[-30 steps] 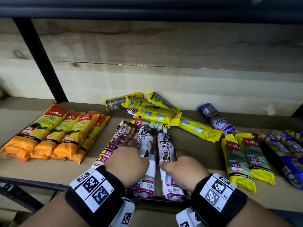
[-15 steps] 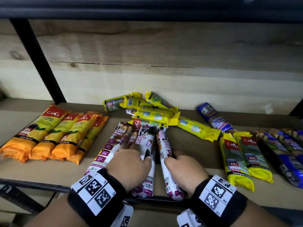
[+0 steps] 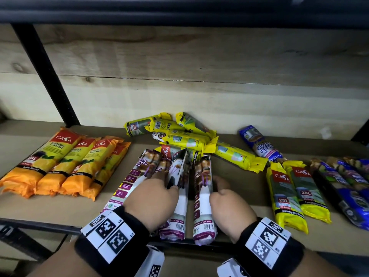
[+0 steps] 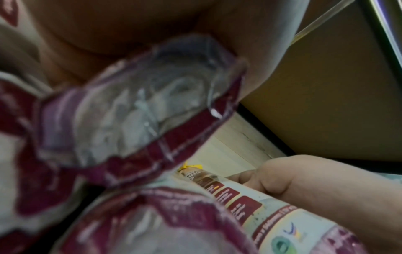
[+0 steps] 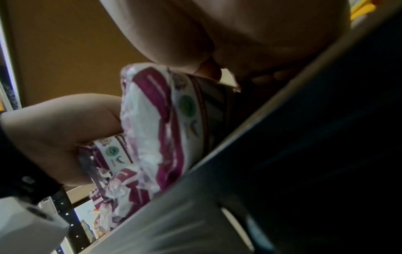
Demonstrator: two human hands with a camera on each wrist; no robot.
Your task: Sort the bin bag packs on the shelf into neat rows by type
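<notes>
Three white-and-maroon draw string bag packs (image 3: 127, 182) lie front centre on the shelf (image 3: 235, 176), long ends towards me. My left hand (image 3: 169, 182) sits on the left and middle packs. Its thumb and fingers grip the middle pack (image 3: 179, 208), which is tipped on its edge. My right hand (image 3: 217, 188) is at the right edge of the right pack (image 3: 201, 212), thumb on it and fingers curled against its side. The left wrist view shows that pack (image 4: 250, 206) with the right hand (image 4: 315, 189) on it. The right wrist view shows its end (image 5: 156, 120).
A row of orange packs (image 3: 65, 164) fills the left. Loose yellow packs (image 3: 179, 134) are piled by the back wall. Two yellow 25L packs (image 3: 285, 192) and several blue packs (image 3: 347, 182) lie right, and one blue pack (image 3: 257, 142) lies behind them. A black post (image 3: 48, 76) stands at back left.
The middle and right draw string packs have rolled onto their sides. My right hand has slipped from the top of its pack to its right edge. The left pack has fanned out leftwards.
</notes>
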